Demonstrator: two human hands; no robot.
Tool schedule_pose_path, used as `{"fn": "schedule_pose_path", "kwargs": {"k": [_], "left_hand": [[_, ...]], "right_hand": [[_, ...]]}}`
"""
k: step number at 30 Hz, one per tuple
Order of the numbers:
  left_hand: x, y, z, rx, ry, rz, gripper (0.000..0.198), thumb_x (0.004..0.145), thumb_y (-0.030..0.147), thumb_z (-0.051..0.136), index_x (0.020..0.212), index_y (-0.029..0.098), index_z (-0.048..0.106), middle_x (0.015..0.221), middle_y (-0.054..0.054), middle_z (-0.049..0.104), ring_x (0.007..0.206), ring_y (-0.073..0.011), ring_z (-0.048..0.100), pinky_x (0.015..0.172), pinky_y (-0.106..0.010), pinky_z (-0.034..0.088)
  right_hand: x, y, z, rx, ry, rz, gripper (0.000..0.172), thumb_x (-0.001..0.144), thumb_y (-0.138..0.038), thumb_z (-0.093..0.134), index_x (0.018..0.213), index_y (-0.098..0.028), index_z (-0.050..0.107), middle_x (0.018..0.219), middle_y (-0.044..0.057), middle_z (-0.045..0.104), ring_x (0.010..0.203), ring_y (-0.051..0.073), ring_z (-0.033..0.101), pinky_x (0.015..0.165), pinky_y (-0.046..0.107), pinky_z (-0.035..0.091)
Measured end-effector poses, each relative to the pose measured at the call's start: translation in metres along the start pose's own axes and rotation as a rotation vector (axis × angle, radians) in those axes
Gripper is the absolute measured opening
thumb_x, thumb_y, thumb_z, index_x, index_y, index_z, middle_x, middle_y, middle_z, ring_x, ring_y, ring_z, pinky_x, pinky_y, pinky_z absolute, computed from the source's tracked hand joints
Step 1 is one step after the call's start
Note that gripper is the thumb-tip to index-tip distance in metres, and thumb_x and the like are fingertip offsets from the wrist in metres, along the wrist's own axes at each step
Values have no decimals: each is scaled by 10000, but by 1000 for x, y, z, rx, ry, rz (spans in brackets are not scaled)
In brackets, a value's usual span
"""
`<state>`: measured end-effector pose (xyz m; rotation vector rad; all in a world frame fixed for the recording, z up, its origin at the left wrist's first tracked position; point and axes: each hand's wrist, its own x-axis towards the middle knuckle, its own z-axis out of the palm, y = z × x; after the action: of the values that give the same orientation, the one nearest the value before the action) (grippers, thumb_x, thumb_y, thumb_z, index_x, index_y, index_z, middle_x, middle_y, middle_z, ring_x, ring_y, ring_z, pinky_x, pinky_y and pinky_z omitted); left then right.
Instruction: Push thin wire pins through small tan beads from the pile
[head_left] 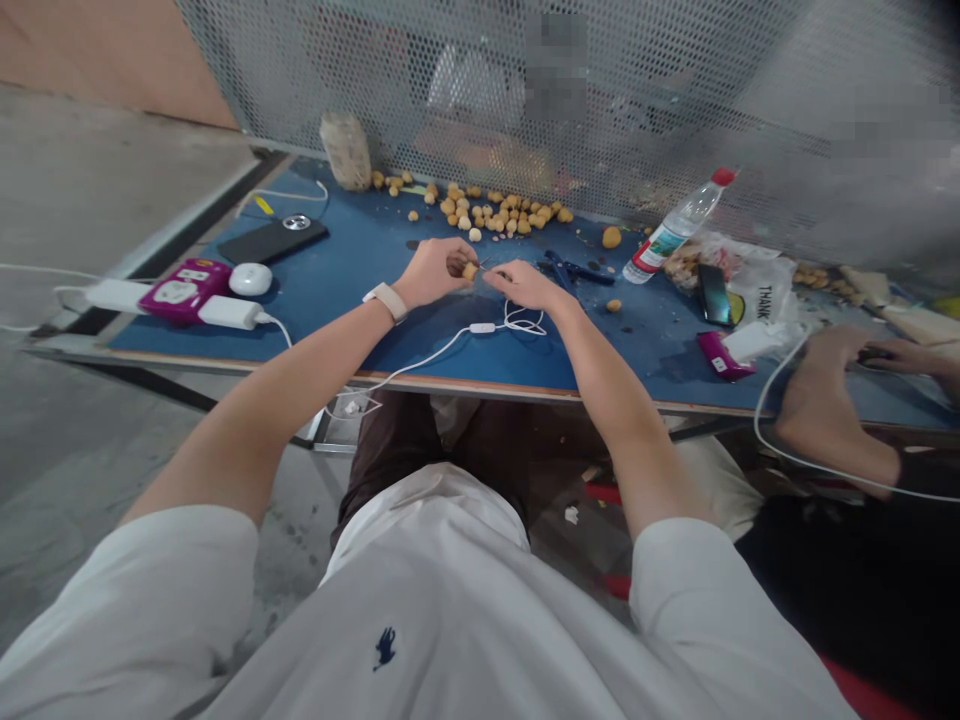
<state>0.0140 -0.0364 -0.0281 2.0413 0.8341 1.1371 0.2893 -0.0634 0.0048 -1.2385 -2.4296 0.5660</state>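
Over the middle of the blue tabletop [420, 345], my left hand [435, 270] pinches a small round tan ball [470, 271] that resembles those in the pile [510, 212] behind it. Close beside it is my right hand [523, 284], its fingers closed around a thin pointed tool [484, 266]. The tool's tip is near the ball; whether they touch I cannot tell, and its grip is hidden in my fingers. Just right of this hand lie dark blue-handled pliers [574, 270]. A white cable [517, 320] loops on the table below my hands.
A black phone [274, 238], magenta power adapter [184, 291] and white earbud case [250, 279] are at left. A cloudy jar [346, 151] stands by the perforated metal panel [480, 90]. To the right are a tilted bottle [671, 235], a plastic bag [761, 285] and another person's hands [836, 345].
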Motion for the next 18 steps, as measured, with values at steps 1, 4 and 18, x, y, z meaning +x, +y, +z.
{"fn": "schedule_pose_path", "kwargs": {"k": [1, 4, 18], "left_hand": [[0, -1, 0, 2, -1, -9, 420, 765, 131, 1089, 1091, 205, 834, 1047, -109, 940, 995, -286, 933, 1028, -442, 809], [1, -4, 1, 1, 5, -19, 409, 757, 101, 1063, 1088, 203, 847, 1054, -106, 944, 986, -272, 925, 1013, -425, 802], [2, -17, -1, -6, 5, 69, 346, 799, 221, 1056, 1095, 230, 876, 1039, -82, 947, 961, -251, 919, 953, -385, 782]], "right_hand": [[0, 0, 0, -3, -6, 1, 826, 1242, -993, 497, 819, -284, 471, 738, -2, 471, 729, 204, 458, 765, 399, 320], [-1, -2, -1, -4, -22, 1, 842, 1228, -1019, 512, 818, -284, 471, 741, -5, 466, 720, 200, 447, 761, 401, 319], [1, 1, 1, -38, -26, 7, 847, 1222, -1043, 459, 825, -295, 444, 727, -5, 429, 735, 205, 402, 741, 401, 296]]}}
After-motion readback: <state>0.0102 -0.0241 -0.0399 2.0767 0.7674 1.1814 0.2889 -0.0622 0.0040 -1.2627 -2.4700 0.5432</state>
